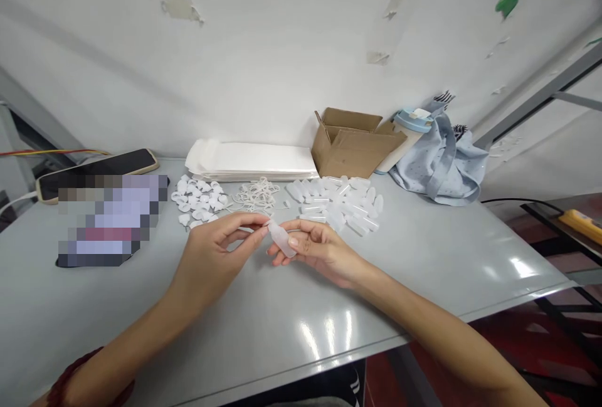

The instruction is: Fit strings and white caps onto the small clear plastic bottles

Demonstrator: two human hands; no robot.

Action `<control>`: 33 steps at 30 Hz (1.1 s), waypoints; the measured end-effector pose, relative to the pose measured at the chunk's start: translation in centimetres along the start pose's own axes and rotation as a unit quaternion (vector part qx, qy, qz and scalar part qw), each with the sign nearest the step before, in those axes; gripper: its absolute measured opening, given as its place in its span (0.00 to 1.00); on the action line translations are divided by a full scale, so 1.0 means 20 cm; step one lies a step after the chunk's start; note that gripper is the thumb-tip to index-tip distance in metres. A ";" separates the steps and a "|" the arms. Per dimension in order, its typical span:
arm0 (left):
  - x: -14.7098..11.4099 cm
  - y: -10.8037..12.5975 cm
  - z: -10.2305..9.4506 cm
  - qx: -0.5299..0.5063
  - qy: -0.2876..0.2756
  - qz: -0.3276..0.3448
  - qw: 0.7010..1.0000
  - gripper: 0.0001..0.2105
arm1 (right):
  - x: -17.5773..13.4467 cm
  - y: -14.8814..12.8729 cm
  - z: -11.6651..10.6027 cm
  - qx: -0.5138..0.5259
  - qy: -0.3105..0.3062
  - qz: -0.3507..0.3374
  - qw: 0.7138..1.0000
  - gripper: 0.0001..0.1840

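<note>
Near the middle of the desk my right hand (324, 251) holds a small translucent white plastic tube (282, 241) between thumb and fingers, tilted up to the left. My left hand (214, 253) pinches at the tube's narrow upper end. Its fingertips hide whether a cap or cord is there too. Just beyond my hands lie three loose piles: small white caps (200, 199) on the left, thin off-white cords (258, 194) in the middle, and more translucent tubes (336, 203) on the right.
A stack of flat white packages (254, 161) lies along the wall, beside an open cardboard box (355, 151). Right of it are a blue-lidded cup (408, 134) and a light blue cloth bag (442, 165). On the left lie a phone (101, 174) and a blurred-out device (115, 219).
</note>
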State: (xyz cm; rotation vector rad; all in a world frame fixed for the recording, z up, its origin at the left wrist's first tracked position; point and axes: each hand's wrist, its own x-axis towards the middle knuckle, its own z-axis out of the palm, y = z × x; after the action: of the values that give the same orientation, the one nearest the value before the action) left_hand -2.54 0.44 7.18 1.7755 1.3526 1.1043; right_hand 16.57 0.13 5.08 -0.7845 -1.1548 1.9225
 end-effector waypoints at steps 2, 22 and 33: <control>-0.01 0.00 0.00 0.005 -0.007 0.032 0.999 0.05 | 0.00 0.00 0.00 0.001 -0.003 -0.007 1.000 0.16; -0.01 -0.04 0.00 0.078 0.001 0.254 0.964 0.09 | -0.01 0.01 -0.01 -0.112 0.017 -0.107 0.988 0.15; 0.02 0.00 0.00 -0.066 -0.125 -0.076 0.987 0.10 | -0.03 0.02 0.03 -0.145 0.026 -0.145 0.978 0.16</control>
State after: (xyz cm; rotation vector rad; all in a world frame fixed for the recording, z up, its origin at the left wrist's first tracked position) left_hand -2.53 0.87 7.41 1.6255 1.2125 0.8386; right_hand 16.33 -0.70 4.95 -0.7650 -1.4509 1.5070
